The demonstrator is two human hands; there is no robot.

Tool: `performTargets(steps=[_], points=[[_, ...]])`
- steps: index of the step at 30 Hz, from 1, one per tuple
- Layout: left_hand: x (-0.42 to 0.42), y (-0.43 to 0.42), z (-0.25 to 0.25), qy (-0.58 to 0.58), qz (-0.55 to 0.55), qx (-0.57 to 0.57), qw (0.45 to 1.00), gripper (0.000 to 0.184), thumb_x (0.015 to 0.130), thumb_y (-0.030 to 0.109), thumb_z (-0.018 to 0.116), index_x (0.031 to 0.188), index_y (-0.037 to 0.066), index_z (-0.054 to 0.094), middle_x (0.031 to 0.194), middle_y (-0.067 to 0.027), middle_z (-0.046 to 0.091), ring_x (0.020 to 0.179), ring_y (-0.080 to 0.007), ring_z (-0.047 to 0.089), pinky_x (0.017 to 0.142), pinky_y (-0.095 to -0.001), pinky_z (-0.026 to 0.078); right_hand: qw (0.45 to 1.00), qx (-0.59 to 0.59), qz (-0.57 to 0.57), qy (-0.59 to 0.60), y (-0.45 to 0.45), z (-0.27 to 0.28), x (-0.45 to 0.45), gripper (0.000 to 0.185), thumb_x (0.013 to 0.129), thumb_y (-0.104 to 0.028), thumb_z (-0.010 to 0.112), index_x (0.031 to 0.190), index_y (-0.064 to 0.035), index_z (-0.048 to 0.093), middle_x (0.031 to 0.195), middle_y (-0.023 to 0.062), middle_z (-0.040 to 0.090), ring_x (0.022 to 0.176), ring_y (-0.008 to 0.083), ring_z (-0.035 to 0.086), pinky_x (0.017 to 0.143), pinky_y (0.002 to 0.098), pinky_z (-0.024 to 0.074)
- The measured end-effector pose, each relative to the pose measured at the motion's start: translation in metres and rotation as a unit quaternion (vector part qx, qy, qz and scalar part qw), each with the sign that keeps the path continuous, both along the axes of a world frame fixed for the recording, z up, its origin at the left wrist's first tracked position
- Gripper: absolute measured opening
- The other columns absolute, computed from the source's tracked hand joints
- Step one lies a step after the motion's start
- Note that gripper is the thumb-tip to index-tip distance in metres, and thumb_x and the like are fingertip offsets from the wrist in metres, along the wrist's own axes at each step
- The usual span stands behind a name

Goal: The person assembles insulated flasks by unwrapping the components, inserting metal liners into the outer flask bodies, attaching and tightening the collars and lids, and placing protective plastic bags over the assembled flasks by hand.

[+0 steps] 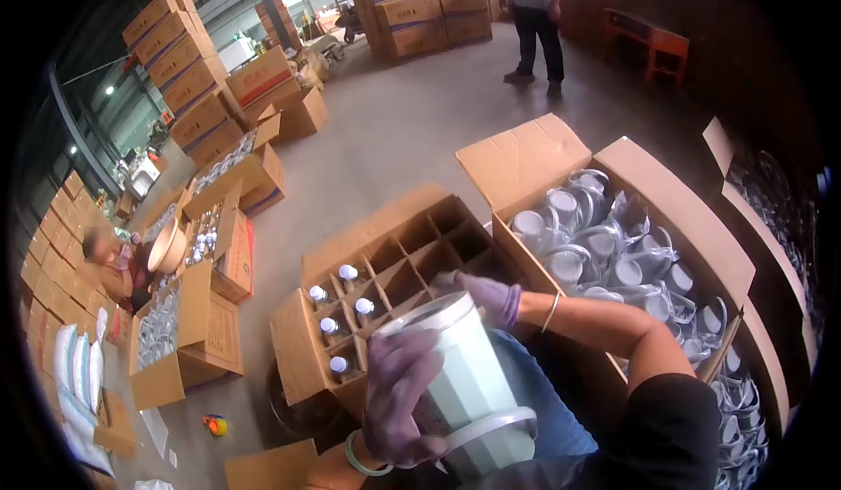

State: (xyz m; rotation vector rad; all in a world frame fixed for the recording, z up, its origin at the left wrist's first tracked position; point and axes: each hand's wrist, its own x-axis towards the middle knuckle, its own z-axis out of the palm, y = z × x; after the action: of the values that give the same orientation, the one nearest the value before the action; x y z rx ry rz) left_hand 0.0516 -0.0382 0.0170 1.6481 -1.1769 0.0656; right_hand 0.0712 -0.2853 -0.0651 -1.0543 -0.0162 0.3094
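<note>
In a purple glove, my left hand (405,394) is closed around a pale green, faceted container (469,367) with silver-grey rims, tilted over my lap. A second grey rim and pale green part show at its lower end. My right hand (492,299), gloved too, is by the container's upper rim; its fingers are blurred and partly hidden, so I cannot tell whether it grips. Just beyond both hands stands an open carton (377,236) with cardboard dividers. Several white-capped bottles (364,307) stand in its left compartments.
On the right, an open carton (710,227) holds many grey handled parts in plastic. More open cartons (210,332) line the left, where a person (123,267) sits by a tan basin (167,246). Another person (533,17) stands behind. Orange tape (215,424) lies on the floor.
</note>
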Motion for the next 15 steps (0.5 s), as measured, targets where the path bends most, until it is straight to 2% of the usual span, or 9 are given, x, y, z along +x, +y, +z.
performTargets(steps=[2,3,5,6,8,11,13,14,15], points=[[0.017,-0.014,0.007,0.263,0.124,-0.093,0.952,0.057,0.096,0.045,0.042,0.125,-0.003,0.051,0.124,-0.0185,0.055,0.118,-0.0266,0.05,0.104,-0.0409,0.035,0.967,-0.152,-0.071,-0.189,-0.006,0.009,-0.006,0.054,0.101,-0.034,0.032,0.137,0.0053,0.04,0.137,0.0195,0.048,0.127,0.0276,0.045,0.108,0.0376,0.0338],[0.025,-0.022,0.011,0.374,0.183,-0.176,0.892,0.053,0.096,0.042,0.044,0.122,-0.004,0.053,0.122,-0.0171,0.056,0.117,-0.0221,0.052,0.104,-0.039,0.037,0.901,-0.234,-0.099,-0.351,-0.004,0.027,-0.018,0.054,0.101,-0.034,0.032,0.137,0.005,0.041,0.139,0.0198,0.046,0.13,0.028,0.043,0.11,0.0377,0.032],[0.03,-0.014,-0.002,0.014,0.071,0.019,0.997,0.062,0.098,0.043,0.034,0.133,-0.007,0.044,0.129,-0.0238,0.051,0.125,-0.0368,0.044,0.108,-0.0456,0.03,0.831,-0.306,-0.073,-0.459,0.011,0.04,-0.025,0.053,0.1,-0.034,0.034,0.136,0.0046,0.043,0.14,0.0207,0.045,0.132,0.0295,0.042,0.11,0.038,0.0314],[0.023,-0.003,0.003,-0.124,0.042,0.029,0.991,0.067,0.096,0.048,0.04,0.13,-0.009,0.045,0.13,-0.0245,0.05,0.126,-0.0397,0.043,0.108,-0.0481,0.029,0.829,-0.351,-0.022,-0.435,-0.003,0.006,0.001,0.052,0.099,-0.032,0.038,0.135,0.0042,0.045,0.14,0.0209,0.045,0.129,0.0319,0.045,0.109,0.0373,0.034],[-0.002,0.001,0.02,-0.045,-0.077,-0.029,0.996,0.075,0.091,0.054,0.048,0.13,-0.01,0.045,0.133,-0.0259,0.048,0.129,-0.0398,0.042,0.108,-0.0491,0.029,0.939,-0.276,-0.037,-0.201,-0.004,0.007,0.007,0.048,0.1,-0.029,0.036,0.134,0.0044,0.046,0.135,0.0215,0.049,0.127,0.0327,0.047,0.108,0.037,0.035],[0.014,-0.003,0.02,0.102,0.077,-0.009,0.992,0.08,0.089,0.057,0.05,0.134,-0.009,0.04,0.131,-0.0234,0.049,0.124,-0.0325,0.046,0.106,-0.0446,0.034,0.935,-0.189,-0.137,-0.267,-0.007,0.014,0.001,0.051,0.102,-0.033,0.034,0.133,0.0059,0.046,0.134,0.0184,0.052,0.126,0.0284,0.048,0.108,0.0362,0.0351],[0.031,-0.009,0.0,0.115,0.084,0.089,0.986,0.082,0.09,0.059,0.048,0.137,-0.008,0.037,0.13,-0.0223,0.05,0.122,-0.0334,0.049,0.105,-0.0444,0.035,0.826,-0.286,-0.039,-0.483,0.005,0.037,-0.011,0.051,0.102,-0.032,0.033,0.134,0.0059,0.045,0.135,0.016,0.051,0.125,0.025,0.049,0.108,0.0358,0.0357],[0.025,-0.004,0.007,0.001,0.04,0.055,0.998,0.074,0.093,0.055,0.043,0.133,-0.007,0.042,0.133,-0.0227,0.048,0.123,-0.0388,0.046,0.107,-0.046,0.032,0.901,-0.258,-0.006,-0.35,0.001,0.016,-0.001,0.06,0.102,-0.042,0.022,0.13,0.0029,0.051,0.131,0.0216,0.051,0.129,0.0321,0.043,0.112,0.0444,0.0273],[0.019,0.001,0.002,-0.007,-0.024,-0.008,1.0,0.069,0.094,0.052,0.041,0.131,-0.006,0.045,0.135,-0.0231,0.047,0.125,-0.0403,0.045,0.108,-0.0461,0.031,0.975,-0.104,0.038,-0.193,-0.011,-0.018,0.022,0.05,0.102,-0.029,0.026,0.138,0.0035,0.041,0.134,0.0146,0.052,0.125,0.0238,0.049,0.107,0.0366,0.0363]])
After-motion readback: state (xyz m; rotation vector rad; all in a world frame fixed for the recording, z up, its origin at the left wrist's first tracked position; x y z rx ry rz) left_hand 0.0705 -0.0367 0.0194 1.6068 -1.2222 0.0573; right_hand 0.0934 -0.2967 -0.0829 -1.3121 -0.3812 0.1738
